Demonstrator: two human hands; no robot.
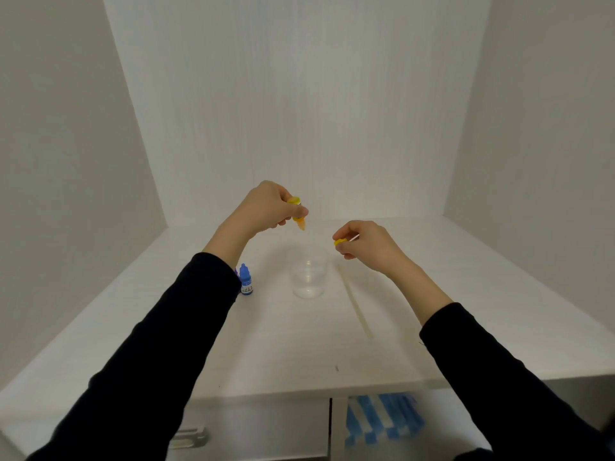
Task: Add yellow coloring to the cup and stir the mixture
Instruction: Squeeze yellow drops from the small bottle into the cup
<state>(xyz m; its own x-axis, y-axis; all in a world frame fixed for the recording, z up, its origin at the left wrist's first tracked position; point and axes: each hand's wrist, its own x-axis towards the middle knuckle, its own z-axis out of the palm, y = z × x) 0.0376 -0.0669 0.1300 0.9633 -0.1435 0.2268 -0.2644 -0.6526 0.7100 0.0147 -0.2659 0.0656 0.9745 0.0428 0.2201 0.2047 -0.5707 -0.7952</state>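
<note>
a blue dropper bottle [245, 280] stands on the white table [466, 294] by the left sleeve. the left hand [266, 207] grips the yellow bottle [297, 212], nozzle tipped down above the clear cup [308, 276]. a pale stirring stick [356, 306] lies below the right hand [367, 244], which pinches the yellow cap [340, 242].

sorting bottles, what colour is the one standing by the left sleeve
Blue bottle, clearest in the head view.

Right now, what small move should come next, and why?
Probably squeeze the yellow bottle: the left hand holds it tip-down above the clear cup, the right hand pinches its cap, and the cup's liquid looks uncolored.
</note>
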